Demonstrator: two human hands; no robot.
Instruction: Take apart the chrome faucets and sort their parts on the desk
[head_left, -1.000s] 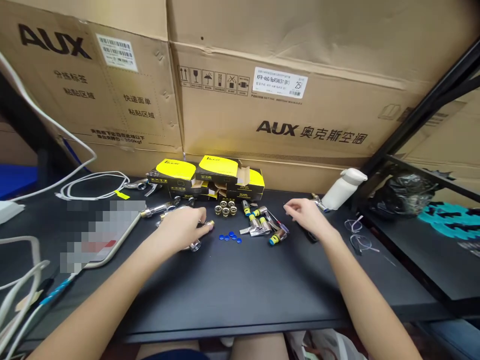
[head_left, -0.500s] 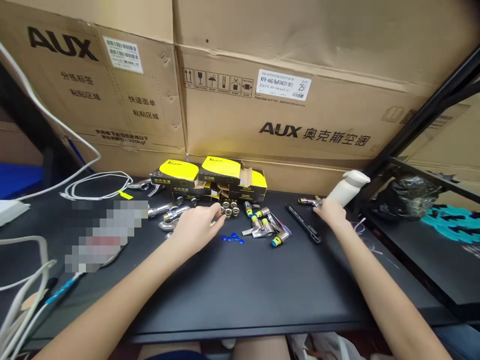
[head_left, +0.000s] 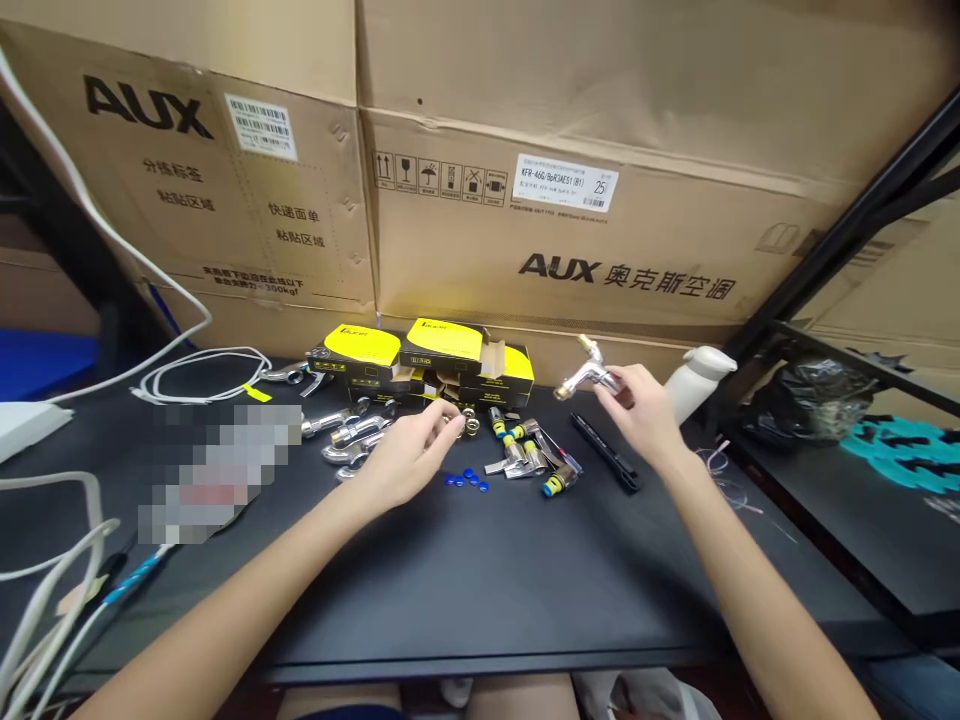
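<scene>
My right hand is closed on a chrome faucet body with brass-coloured ends, held up above the back of the black table. My left hand is at the small brass rings, its fingers curled together; what they hold, if anything, is hidden. Several blue caps lie to the right of that hand. Beyond them sit chrome and yellow valve parts. Curved chrome pipes lie left of my left hand.
Yellow and black boxes are stacked at the back, before large cardboard boxes. A black pen and a white bottle stand or lie at the right. White cables are on the left.
My right hand has lifted the faucet body from the table beside the bottle and moved it left. My left hand has shifted slightly right over the rings.
</scene>
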